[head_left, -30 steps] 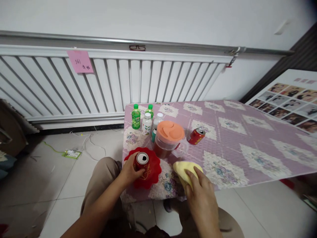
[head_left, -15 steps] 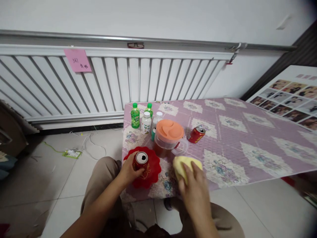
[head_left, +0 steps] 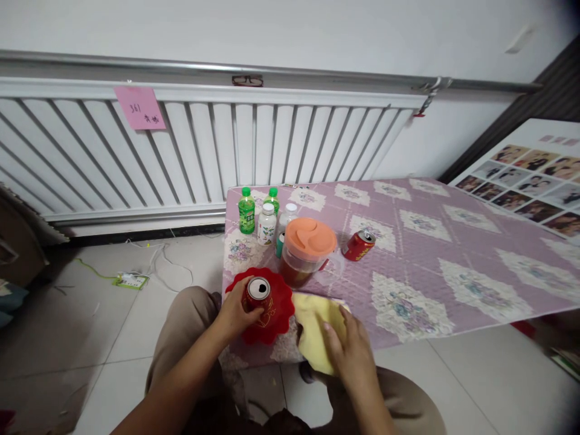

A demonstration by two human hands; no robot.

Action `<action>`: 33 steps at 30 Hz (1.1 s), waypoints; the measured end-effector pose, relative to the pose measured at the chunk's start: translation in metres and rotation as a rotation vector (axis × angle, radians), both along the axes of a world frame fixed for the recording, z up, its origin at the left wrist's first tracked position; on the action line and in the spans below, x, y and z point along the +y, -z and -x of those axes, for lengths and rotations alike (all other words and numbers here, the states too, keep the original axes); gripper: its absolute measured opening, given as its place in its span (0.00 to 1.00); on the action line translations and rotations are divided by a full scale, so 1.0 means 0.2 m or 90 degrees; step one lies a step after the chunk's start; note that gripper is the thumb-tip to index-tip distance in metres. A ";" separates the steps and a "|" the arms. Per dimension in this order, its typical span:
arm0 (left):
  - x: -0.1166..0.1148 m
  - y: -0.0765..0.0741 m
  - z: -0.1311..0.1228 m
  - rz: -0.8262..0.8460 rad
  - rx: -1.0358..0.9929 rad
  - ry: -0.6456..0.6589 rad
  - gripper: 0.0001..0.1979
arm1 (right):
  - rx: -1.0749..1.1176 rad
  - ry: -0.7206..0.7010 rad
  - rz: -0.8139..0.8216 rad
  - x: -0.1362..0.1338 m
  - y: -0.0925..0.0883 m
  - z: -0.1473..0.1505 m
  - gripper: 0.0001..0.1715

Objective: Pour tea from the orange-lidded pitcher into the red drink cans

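Note:
My left hand (head_left: 236, 311) is wrapped round a red drink can (head_left: 259, 291), which stands upright over a red plate with a scalloped rim (head_left: 284, 302); its top opening shows. In my right hand (head_left: 353, 344) is a yellow cloth (head_left: 315, 329), gripped at its right side and hanging over the front edge of the table. Behind the plate stands a clear pitcher (head_left: 296, 269) with an orange lid (head_left: 310, 237) and brown liquid inside. A second red can (head_left: 359, 246) lies tilted to the right of the pitcher.
Two green bottles (head_left: 247, 211) and two white-capped bottles (head_left: 267, 225) stand at the table's back left, with a teal item (head_left: 280, 243) beside the pitcher. A flowered cloth covers the table (head_left: 408, 272). Behind is a white radiator (head_left: 267, 139); a power strip (head_left: 130, 281) lies on the floor.
My right hand has moved slightly toward the table's front edge. The yellow cloth, bunched up before, has spread out to the left and downward. My left hand keeps its hold on the can.

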State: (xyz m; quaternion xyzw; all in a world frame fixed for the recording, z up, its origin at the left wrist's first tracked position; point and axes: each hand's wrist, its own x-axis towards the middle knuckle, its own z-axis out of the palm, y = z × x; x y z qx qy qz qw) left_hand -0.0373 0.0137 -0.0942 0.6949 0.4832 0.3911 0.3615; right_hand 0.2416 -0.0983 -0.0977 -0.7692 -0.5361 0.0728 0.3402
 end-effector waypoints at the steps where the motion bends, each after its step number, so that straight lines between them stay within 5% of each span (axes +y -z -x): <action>1: 0.00 0.00 0.00 -0.001 -0.001 0.001 0.39 | 0.028 0.027 0.043 -0.03 -0.01 -0.02 0.40; 6: 0.00 0.02 0.00 -0.014 -0.003 -0.011 0.39 | 0.132 0.013 0.311 -0.14 0.00 -0.05 0.41; 12: 0.00 0.03 0.00 -0.010 0.001 -0.005 0.39 | 0.393 0.088 0.134 -0.13 0.01 0.07 0.46; 18: 0.00 0.03 0.00 -0.020 0.009 -0.017 0.39 | 0.828 0.100 0.104 -0.16 -0.16 0.07 0.36; 22: 0.00 0.04 0.00 -0.022 0.008 -0.012 0.39 | 0.812 0.147 0.033 -0.20 -0.29 -0.07 0.31; 28: 0.00 0.04 0.00 -0.022 0.015 -0.007 0.39 | 0.716 0.275 -0.080 -0.22 -0.54 -0.40 0.43; 33: 0.00 0.04 0.00 -0.031 0.016 -0.009 0.39 | 0.593 0.294 -0.166 -0.22 -0.76 -0.52 0.38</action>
